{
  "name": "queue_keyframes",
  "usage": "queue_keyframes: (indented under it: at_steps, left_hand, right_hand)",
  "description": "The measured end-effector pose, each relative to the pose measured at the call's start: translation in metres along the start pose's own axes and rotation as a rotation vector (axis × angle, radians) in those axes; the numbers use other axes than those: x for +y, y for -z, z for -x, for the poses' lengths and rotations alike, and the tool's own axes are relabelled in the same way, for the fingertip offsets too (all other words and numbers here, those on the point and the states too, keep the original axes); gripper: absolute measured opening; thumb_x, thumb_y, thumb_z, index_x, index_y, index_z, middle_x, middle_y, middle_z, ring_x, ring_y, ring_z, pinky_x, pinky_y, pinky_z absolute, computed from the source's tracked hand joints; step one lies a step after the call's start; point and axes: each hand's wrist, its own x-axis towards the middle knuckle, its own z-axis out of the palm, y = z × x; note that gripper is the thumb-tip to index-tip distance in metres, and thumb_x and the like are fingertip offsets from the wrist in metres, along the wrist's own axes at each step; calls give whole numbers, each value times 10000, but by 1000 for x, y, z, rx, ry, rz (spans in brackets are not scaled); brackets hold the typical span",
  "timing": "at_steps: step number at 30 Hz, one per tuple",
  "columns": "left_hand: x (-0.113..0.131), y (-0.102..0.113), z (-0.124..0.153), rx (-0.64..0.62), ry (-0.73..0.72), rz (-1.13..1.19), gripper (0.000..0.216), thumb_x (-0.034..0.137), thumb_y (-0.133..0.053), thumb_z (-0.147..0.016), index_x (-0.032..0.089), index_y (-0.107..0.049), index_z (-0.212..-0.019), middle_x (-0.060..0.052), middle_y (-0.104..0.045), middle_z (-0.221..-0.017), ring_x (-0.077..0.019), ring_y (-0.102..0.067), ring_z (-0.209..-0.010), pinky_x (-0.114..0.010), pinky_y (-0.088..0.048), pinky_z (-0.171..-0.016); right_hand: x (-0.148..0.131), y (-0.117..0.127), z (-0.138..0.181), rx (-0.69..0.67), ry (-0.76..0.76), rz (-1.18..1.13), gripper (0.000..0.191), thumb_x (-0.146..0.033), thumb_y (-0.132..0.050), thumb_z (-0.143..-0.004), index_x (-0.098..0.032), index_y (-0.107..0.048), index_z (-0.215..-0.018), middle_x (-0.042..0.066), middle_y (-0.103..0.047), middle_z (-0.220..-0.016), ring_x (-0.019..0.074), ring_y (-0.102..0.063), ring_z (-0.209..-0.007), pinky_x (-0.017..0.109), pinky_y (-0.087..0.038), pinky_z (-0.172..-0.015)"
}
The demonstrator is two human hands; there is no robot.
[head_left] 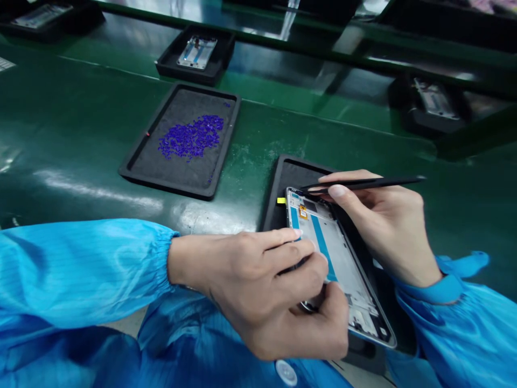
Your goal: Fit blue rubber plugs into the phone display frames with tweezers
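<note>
A silver phone frame (343,264) with blue strips lies tilted in a black tray (283,183) close to me. My left hand (266,291) is closed round the frame's near left edge, thumb and fingers pinching it. My right hand (383,226) rests at the frame's far right side and holds black tweezers (363,184), whose tips point left over the frame's top end. A small yellow tab (281,201) sticks out at the frame's top left corner. Both arms wear blue sleeves.
A black tray (137,161) holding a heap of several tiny blue parts (191,137) sits to the left on the green belt (81,124). More black trays with phone frames stand behind (196,54), at far left (40,16) and at right (434,102).
</note>
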Motion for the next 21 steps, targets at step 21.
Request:
queue_keyframes:
  at_steps: [21]
  left_hand:
    - [14,-6,-1,-320,111,160,246,294,-497,-1003,162,-703,-1028,-51,-718,-1133,-179,-656,-1061,-309,-545,-969]
  right_hand:
    - [15,10,-4,30,-198,-311,178,-403,-693,-895,-243,-719,-968,44,-739,-931,261,-736,-897,416,-627,-819]
